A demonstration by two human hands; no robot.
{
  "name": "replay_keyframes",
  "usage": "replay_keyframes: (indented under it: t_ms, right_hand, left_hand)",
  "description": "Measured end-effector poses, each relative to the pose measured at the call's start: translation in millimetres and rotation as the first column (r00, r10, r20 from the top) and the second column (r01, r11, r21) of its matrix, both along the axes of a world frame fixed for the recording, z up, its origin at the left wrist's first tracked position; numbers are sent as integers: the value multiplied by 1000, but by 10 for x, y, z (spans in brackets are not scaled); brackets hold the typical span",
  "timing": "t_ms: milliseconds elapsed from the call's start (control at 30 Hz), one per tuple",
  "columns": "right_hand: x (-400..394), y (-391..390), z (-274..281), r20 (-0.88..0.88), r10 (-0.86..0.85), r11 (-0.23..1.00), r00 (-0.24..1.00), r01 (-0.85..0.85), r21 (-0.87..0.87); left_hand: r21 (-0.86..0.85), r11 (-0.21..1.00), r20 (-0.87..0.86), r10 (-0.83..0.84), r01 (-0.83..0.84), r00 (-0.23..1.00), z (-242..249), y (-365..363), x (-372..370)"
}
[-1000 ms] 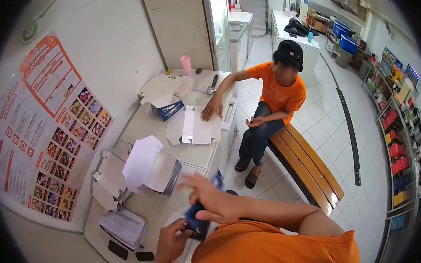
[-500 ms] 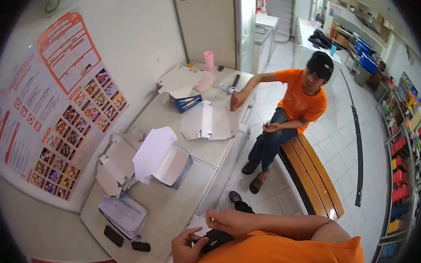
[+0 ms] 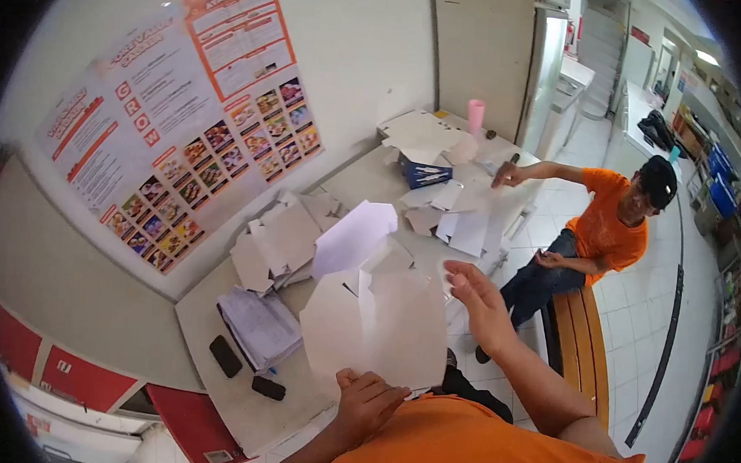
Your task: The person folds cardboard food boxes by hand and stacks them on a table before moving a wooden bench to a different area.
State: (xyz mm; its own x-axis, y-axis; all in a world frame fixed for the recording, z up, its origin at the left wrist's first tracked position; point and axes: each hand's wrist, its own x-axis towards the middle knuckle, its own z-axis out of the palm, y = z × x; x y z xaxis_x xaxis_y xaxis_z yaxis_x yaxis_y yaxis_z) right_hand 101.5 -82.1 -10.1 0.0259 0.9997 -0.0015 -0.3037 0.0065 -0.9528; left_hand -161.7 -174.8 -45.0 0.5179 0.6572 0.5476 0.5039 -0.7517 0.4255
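Observation:
My left hand [image 3: 367, 401] grips the lower edge of a flat white cardboard box blank [image 3: 378, 324] and holds it up over the counter's near end. My right hand [image 3: 478, 297] hovers open beside the blank's right edge, fingers spread, apparently just off it. Behind the blank, a white sheet [image 3: 352, 237] sticks up from a partly folded box. A stack of folded white boxes [image 3: 279, 239] lies on the counter [image 3: 236, 400] to the left.
A co-worker in an orange shirt [image 3: 609, 231] sits on a wooden bench [image 3: 581, 343], one hand on more flat blanks [image 3: 463, 220]. A paper pad [image 3: 261, 326], two dark phones [image 3: 226, 355] [image 3: 268, 387], a blue box [image 3: 424, 171] and a pink cup [image 3: 475, 115] are on the counter.
My hands were close to my chest on a dark blue object; now my left hand holds up a white box blank and my right hand has opened. The view swung left.

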Motion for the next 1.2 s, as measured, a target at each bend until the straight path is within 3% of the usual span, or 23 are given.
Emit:
replay_keyframes:
  t_ms: [33,67,100,167,233,300,333,367,400,433,467,500,533,600,700,767,867,967,1000,1067,1100,1167,1200]
  right_hand:
    - [-68,-34,-53,366,-88,994,927,56,96]
    - [-138,-64,-83,666,-196,976,719,77,204]
    - [-178,-83,-74,661,-186,978,727,70,198]
    - [-227,-87,73,426,-17,987,905,84,-140]
    - [-104,18,-124,265,1,990,964,37,-136]
    - [-71,-9,-10,540,143,974,829,-216,73]
    - [-159,-138,166,616,157,936,772,-315,155]
    - [-253,-206,296,690,111,812,715,-466,352]
    - [-335,-252,360,744,37,621,667,-599,506]
    - [-403,-343,308,787,54,579,615,-661,477]
    - [-478,-403,240,750,79,569,656,-648,507]
    - [-553,-468,164,711,106,562,695,-631,534]
    - [-616,-563,72,713,112,555,692,-638,533]
    - [-729,-654,-60,535,181,833,825,-418,363]
    - [-905,-605,14,713,-2,813,701,-414,410]
    - [-913,-534,67,794,43,813,606,-483,325]
    - [-856,-444,122,884,-163,578,438,-684,445]
    - [-878,-518,65,912,-246,622,328,-668,408]
    - [-898,-548,-26,914,-242,619,325,-674,403]
    - [-952,-543,-268,798,-191,749,572,-441,495]
    - [-992,-526,-303,803,-185,751,567,-445,488]
    - [-1093,-537,-317,474,42,822,879,-300,484]
    - [-1104,-576,-277,423,100,846,900,-300,440]
  left_hand:
    - [2,1000,-7,12,-12,1000,6,-16,11]
    - [66,998,7,15,-16,1000,16,-40,22]
    - [125,992,23,19,-22,1000,18,-80,14]
    - [87,996,-12,-24,25,1000,-85,-112,-33]
    - [50,997,-33,-61,62,998,-162,-69,-48]
    - [-251,959,-142,97,-131,985,-177,56,-51]
    - [-496,864,-53,66,-84,996,-232,116,-134]
    - [-489,867,-52,84,-99,995,-186,145,-145]
    - [-697,535,614,99,479,783,-101,177,-145]
    - [-302,174,891,402,937,212,12,194,-143]
    - [-168,120,846,528,979,80,234,151,-137]
    - [-166,130,847,527,978,73,195,148,-139]
    - [-381,267,741,661,885,120,111,143,-115]
    - [-657,430,648,742,620,172,-128,147,-102]
    - [-631,626,744,656,458,128,-45,28,179]
    - [-674,627,730,645,390,225,-161,-75,132]
    - [-578,593,718,697,560,3,-237,31,-17]
    - [-507,579,716,695,639,-62,-195,12,3]
    - [-529,545,716,698,650,-3,-162,-14,30]
    - [-530,596,768,639,604,43,-200,-43,137]
    - [-527,641,810,578,559,101,-223,-67,180]
    - [-555,668,814,559,496,158,-160,-56,157]
    - [-573,699,816,532,428,224,-107,-20,126]
